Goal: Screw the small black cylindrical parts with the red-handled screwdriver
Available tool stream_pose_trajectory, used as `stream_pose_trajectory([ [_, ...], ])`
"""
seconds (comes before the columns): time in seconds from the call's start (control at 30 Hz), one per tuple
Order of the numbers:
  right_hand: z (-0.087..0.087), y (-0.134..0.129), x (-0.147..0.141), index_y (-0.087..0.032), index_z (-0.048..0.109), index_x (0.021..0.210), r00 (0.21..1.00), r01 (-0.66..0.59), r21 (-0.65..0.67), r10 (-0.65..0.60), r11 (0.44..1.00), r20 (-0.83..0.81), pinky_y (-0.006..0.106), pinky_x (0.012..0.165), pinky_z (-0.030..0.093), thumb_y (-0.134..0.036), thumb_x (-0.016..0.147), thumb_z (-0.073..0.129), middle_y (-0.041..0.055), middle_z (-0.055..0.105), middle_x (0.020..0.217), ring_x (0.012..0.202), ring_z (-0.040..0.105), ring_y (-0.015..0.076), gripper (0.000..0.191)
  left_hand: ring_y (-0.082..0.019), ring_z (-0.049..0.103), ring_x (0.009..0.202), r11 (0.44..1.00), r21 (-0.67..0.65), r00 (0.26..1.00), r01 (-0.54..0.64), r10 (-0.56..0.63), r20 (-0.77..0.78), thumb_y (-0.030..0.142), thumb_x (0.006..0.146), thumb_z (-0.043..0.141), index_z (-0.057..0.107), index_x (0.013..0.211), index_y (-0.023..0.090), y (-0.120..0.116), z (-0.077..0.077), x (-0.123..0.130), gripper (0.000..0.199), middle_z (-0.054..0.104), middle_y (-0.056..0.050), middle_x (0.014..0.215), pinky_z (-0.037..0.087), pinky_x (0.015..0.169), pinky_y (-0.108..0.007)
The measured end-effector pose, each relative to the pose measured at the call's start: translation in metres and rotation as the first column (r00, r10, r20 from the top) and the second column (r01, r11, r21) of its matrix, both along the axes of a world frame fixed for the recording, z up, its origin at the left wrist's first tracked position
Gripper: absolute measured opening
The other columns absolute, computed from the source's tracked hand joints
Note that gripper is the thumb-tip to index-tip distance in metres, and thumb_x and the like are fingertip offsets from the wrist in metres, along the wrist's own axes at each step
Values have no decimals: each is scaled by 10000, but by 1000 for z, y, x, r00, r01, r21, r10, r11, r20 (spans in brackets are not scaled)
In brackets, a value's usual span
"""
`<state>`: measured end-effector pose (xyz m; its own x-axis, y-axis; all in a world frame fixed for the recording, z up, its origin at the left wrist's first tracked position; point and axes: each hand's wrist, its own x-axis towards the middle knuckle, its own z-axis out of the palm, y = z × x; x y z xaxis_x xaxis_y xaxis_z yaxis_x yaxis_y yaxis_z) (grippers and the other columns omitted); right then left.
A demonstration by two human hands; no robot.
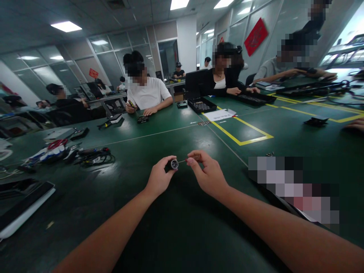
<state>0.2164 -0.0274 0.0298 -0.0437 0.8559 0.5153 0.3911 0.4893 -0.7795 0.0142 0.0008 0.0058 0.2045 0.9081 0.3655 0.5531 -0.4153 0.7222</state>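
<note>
Above the green tabletop, my left hand (pixel 160 175) grips a small dark cylindrical part (pixel 174 164) between thumb and fingers. Its round, silver-rimmed end faces me. My right hand (pixel 209 171) is closed on a small screwdriver (pixel 183 162) with a reddish handle. The thin shaft points left at the cylinder's side; whether the tip touches it I cannot tell. Both hands are close together, with the fingers partly hiding the screwdriver's handle.
Coiled black cables (pixel 95 156) and a dark case with a white edge (pixel 31 208) lie to the left. A blurred-out item (pixel 292 189) lies at right. Yellow tape (pixel 241 143) marks the table beyond my hands. Across it, a person in white (pixel 150 93) and others work beside black trays (pixel 201 105).
</note>
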Motion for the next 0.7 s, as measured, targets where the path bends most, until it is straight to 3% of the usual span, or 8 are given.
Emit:
stream_pose_trajectory([
  [0.27,-1,3,0,-228,625,1021,999,34,-15,-34,999,-14,336,772,514,-347,979,547,30,739,886,833,712,197,148,-238,599,1193,999,50,999,20,-22,30,179,877,708,670,1231,255,1,-3,-3,364,660,-49,1248,437,1104,-427],
  [0.5,1,0,0,-225,647,1021,996,-45,-82,51,996,67,292,647,471,-312,959,552,7,717,834,713,667,169,143,-241,627,1130,1000,-4,1000,11,-11,-25,93,835,718,714,1141,251,3,-5,-1,344,694,-42,1169,458,1066,-425],
  [0.7,2,-3,-1,-221,699,946,999,-8,-96,11,995,34,285,581,402,-492,1030,406,-17,601,630,591,595,157,407,-245,635,1115,1000,9,999,-2,2,-48,72,823,740,718,1126,278,5,-9,-1,367,704,-29,1162,434,1079,-460],
])
